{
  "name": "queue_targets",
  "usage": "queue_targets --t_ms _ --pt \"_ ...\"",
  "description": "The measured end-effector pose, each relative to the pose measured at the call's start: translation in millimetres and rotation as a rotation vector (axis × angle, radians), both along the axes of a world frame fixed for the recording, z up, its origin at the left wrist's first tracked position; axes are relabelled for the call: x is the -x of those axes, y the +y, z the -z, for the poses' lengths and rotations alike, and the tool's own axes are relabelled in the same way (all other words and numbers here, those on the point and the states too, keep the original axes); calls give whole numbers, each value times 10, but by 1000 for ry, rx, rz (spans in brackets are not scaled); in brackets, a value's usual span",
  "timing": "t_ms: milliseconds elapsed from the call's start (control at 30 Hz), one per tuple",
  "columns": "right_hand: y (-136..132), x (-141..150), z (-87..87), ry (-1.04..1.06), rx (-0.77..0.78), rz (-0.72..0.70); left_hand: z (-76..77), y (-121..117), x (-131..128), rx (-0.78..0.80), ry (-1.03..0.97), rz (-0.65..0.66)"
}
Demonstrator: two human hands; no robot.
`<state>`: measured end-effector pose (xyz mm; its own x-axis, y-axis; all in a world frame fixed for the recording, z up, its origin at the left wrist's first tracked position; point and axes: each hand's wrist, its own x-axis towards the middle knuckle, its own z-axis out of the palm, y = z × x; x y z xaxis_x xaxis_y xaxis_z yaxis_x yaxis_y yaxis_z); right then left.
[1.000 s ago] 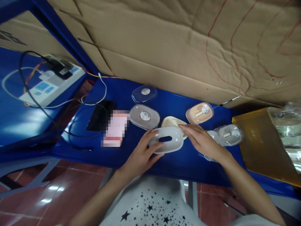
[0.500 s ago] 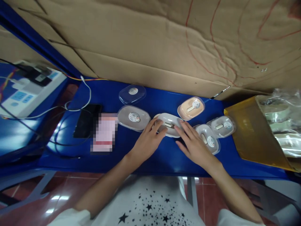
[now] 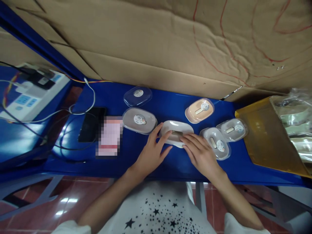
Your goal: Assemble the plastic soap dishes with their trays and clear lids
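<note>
Grey slotted dish [image 3: 183, 126]: flat on the blue bench [image 3: 168, 105], between both hands; a paler rim [image 3: 177, 146] shows under its near edge.
Left hand [image 3: 153, 151]: grip spread wide, thumb apart, fingertips touching the dish's left end without closing.
Right hand [image 3: 201, 150]: fingers together over the right end, thumb by the near edge; cannot tell whether the grip pinches.
Step in hand: looks like fitting the dish onto the paler piece below.
Next move: probably calls for level rims and even pressure at both ends.
Right neighbours: two grey dishes under clear covers, nearer one [image 3: 214, 143] against the farther [image 3: 230, 129].
Left neighbour: labelled grey dish [image 3: 133, 120], just beside a blurred-out phone [image 3: 109, 138].
Farther back: peach dish [image 3: 195, 114], clear cover [image 3: 134, 99].
Backdrop: creased cardboard [image 3: 146, 42].
</note>
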<state>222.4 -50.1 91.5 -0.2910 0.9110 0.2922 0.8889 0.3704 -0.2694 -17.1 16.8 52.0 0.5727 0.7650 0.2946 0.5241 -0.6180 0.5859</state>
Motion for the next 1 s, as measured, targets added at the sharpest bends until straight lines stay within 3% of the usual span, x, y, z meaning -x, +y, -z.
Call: queue_targets --t_ms 167,267,500,767,1000 --pt "-61 14 115 5 -54 -4 52 6 16 -30 18 -20" --pt "-96 49 152 30 -128 62 77 45 -28 16 15 -5" --pt "-200 223 327 -7 -31 117 168 98 -20 -13 88 26" --pt "-306 208 432 -31 -83 -2 85 -92 217 -176 81 11" --pt "-205 332 403 -79 -60 -81 169 -163 444 -225 123 74"
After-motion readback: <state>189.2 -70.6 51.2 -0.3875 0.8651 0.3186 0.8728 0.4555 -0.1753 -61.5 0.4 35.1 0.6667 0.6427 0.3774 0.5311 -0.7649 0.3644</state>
